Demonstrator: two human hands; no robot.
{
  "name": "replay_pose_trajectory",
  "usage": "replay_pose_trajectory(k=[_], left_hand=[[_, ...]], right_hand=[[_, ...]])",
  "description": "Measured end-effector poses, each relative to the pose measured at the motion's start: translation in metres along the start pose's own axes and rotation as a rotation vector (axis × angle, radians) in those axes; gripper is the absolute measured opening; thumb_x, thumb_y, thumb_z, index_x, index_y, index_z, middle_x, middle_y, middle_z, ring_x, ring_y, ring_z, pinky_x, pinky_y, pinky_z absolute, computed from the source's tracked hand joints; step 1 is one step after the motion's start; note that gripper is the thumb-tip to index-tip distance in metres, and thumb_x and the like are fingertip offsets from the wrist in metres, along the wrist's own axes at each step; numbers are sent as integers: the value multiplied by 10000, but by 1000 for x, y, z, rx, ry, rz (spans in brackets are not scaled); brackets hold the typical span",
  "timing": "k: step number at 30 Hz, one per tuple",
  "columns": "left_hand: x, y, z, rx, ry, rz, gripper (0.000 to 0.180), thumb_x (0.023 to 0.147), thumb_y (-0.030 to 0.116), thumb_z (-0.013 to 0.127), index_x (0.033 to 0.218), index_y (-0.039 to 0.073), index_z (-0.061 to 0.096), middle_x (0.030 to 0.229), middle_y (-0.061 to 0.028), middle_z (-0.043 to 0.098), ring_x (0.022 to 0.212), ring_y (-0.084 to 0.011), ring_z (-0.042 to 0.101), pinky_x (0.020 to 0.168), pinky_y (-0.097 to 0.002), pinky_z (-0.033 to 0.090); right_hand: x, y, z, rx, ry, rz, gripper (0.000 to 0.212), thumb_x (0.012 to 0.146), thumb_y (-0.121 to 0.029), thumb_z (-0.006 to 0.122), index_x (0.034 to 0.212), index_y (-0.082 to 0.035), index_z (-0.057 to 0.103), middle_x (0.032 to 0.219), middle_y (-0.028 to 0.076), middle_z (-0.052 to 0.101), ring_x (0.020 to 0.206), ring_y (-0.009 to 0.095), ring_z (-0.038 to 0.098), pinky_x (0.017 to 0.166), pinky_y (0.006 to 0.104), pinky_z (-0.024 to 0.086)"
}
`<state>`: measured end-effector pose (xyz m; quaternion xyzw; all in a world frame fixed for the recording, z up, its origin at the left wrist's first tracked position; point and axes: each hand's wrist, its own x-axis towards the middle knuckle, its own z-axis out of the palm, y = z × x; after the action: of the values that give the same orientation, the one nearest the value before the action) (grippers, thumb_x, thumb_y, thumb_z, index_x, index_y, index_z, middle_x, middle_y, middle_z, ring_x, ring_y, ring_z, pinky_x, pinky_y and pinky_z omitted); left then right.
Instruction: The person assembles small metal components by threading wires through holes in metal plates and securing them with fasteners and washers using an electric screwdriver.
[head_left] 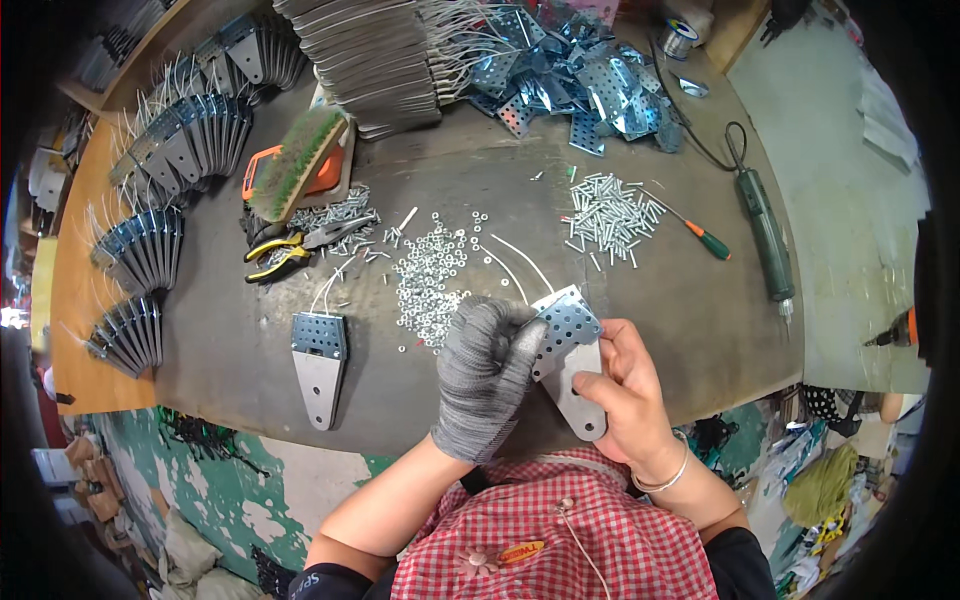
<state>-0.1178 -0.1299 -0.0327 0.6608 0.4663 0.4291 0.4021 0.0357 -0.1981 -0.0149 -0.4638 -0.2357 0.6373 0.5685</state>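
My right hand (630,405), bare with a bracelet at the wrist, grips a tapered grey metal plate (580,408) with its thumb on top. Fixed to the plate's wide end is a blue perforated metal sheet (567,330), from which two white wires run up and left. In a grey knit glove, my left hand (485,370) is closed at the sheet's left edge, thumb against it; whether a small part sits between those fingers is hidden. To the left lies a similar plate assembly (319,375) with white wires. Loose nuts (430,285) are heaped just beyond my left hand.
Screws (610,215) lie piled beyond my right hand, beside a screwdriver (708,240) and a corded green power driver (765,235). Yellow-black pliers (280,260) and a green brush (300,165) are at left. Blue perforated sheets (600,80) and stacked grey plates (365,60) fill the back.
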Motion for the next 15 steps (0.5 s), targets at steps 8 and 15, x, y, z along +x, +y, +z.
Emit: replay_pose_trajectory(k=[8, 15], left_hand=[[1, 5, 2, -23, 23, -32, 126, 879, 32, 700, 968, 39, 611, 816, -34, 559, 689, -123, 521, 635, -269, 457], [-3, -7, 5, 12, 56, 38, 124, 905, 60, 699, 985, 34, 608, 809, 6, 570, 718, -62, 518, 654, -235, 459]], right_hand=[[2, 3, -2, 46, 1, 24, 436, 841, 87, 549, 1245, 11, 402, 1155, 137, 589, 1042, 156, 570, 899, 305, 463], [1, 4, 5, 84, 31, 0, 428, 840, 89, 551, 1236, 12, 408, 1134, 139, 596, 1027, 159, 582, 893, 305, 473]])
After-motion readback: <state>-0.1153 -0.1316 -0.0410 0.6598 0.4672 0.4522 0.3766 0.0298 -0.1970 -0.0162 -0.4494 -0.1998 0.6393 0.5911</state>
